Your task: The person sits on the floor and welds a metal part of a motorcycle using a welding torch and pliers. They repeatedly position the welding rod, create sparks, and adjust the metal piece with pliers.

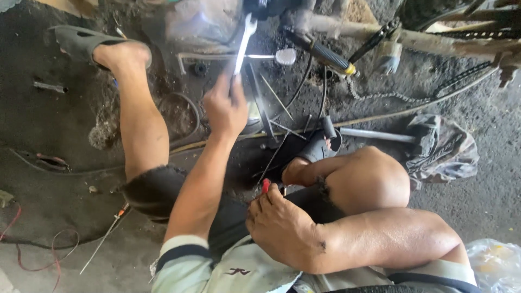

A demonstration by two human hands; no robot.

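My left hand point(225, 108) is raised in front of me and grips the lower end of a shiny metal wrench point(243, 43), whose open jaw reaches up to a part at the top of the view. My right hand point(282, 228) rests low between my knees, its fingers closed around a small red-handled tool point(265, 186) of which only the tip shows. I sit on dark, greasy ground with my legs spread, my left foot in a grey sandal point(81, 40).
A bicycle frame with chain point(391, 97) and pedal point(286, 56) lies across the top. A hammer point(380, 135) lies beside a crumpled plastic bag point(445, 149). Loose spokes point(277, 97), a screwdriver point(106, 233) and red wire point(32, 260) are scattered about.
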